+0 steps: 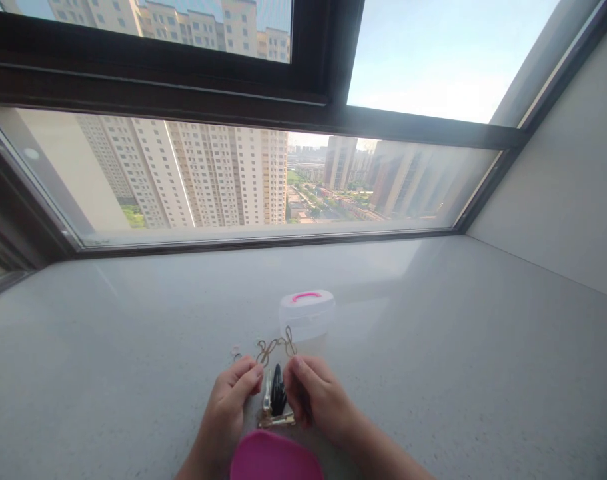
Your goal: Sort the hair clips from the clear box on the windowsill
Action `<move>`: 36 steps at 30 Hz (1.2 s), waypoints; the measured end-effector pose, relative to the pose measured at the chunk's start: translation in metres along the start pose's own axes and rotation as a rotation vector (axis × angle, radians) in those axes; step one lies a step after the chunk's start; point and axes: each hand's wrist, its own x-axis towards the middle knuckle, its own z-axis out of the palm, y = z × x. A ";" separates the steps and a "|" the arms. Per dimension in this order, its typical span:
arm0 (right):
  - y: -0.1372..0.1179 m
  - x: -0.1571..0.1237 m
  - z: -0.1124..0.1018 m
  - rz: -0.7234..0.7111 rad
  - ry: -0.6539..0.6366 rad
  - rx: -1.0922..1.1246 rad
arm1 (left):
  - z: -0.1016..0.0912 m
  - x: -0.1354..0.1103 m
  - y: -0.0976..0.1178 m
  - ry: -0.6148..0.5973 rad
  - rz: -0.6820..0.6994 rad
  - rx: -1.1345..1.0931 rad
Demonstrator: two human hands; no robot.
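Thin brown looped bands (268, 348), perhaps rubber bands, spread between my two hands in a tangle. My left hand (233, 387) is closed, thumb against the curled index finger, at the left end of the bands. Opposite it, my right hand (323, 397) is also closed, its thumb and index finger pinched at the right end. Between and below the hands lie a black hair clip (278, 390) and gold-coloured metal clips (276, 421). A few small rings (236, 351) rest beyond my left hand. The exact grip points are partly hidden by my fingers.
A translucent white box (307, 317) with a pink handle stands just beyond my hands. Close to me is a bright pink rounded piece (276, 459), cut off by the lower edge. The pale speckled sill (133, 347) runs to a dark-framed window (263, 243).
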 end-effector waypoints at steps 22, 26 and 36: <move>0.007 0.001 -0.004 0.000 -0.036 -0.054 | -0.002 0.003 -0.003 -0.072 -0.069 -0.071; 0.004 0.000 -0.002 -0.028 -0.015 -0.069 | -0.002 0.001 0.002 -0.059 -0.050 0.034; 0.004 0.000 -0.003 -0.039 -0.010 -0.110 | 0.001 0.003 0.004 -0.037 -0.047 0.042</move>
